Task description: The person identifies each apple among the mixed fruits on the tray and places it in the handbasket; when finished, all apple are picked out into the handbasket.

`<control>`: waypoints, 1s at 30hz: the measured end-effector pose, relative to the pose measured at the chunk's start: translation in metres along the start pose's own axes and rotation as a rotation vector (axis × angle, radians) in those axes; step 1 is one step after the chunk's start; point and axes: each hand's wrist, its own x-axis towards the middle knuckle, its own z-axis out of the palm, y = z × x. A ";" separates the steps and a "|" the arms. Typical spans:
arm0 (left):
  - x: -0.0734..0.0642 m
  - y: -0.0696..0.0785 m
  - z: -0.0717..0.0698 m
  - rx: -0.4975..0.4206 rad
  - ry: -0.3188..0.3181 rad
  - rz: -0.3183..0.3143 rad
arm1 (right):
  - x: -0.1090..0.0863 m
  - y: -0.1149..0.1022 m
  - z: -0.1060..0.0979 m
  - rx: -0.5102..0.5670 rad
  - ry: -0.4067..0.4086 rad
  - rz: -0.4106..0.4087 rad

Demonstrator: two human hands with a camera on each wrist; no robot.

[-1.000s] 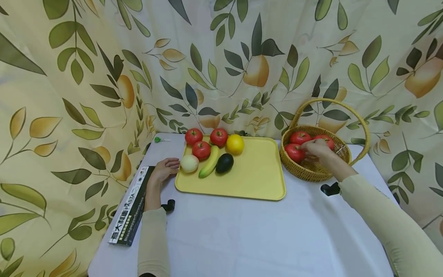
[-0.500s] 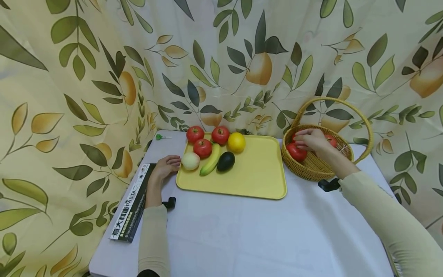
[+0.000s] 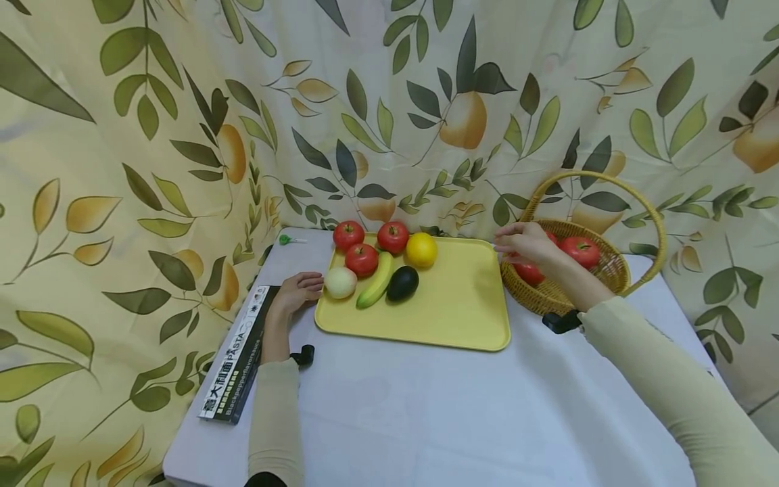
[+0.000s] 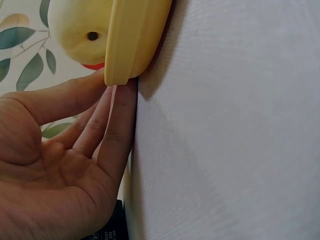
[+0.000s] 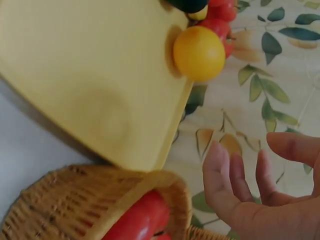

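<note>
In the head view my left hand (image 3: 300,291) is at the left edge of the yellow tray (image 3: 450,325). The left wrist view has the thumb (image 4: 75,95) at the top of the tray's rim and straight fingers tucked beneath it, pinching it. A pale round fruit (image 3: 340,283) lies just inside that edge. My right hand (image 3: 526,243) hovers over the left rim of a wicker basket (image 3: 535,301). In the right wrist view its fingers are loosely bent with nothing between them. Red apples (image 3: 579,251) lie in the basket, partly hidden by the hand and forearm.
On the tray are several red apples (image 3: 362,260), a yellow-orange fruit (image 3: 421,250), a banana (image 3: 375,281) and a dark oval fruit (image 3: 403,283). A pasta box (image 3: 239,358) lies at left. A small green-headed item (image 3: 285,239) sits behind. The basket's tall handle (image 3: 654,216) arches up.
My right hand has lifted away from the apples inside the basket and moved left toward the tray, holding nothing. The left hand has stayed at the tray's edge. The view has shifted slightly.
</note>
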 end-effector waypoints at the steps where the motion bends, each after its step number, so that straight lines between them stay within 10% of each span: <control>1: 0.000 0.000 0.001 0.003 0.001 0.002 | 0.001 -0.002 0.002 -0.001 -0.005 -0.002; 30: 0.002 -0.003 0.000 0.004 0.012 -0.008 | 0.029 -0.039 0.064 0.050 -0.124 -0.017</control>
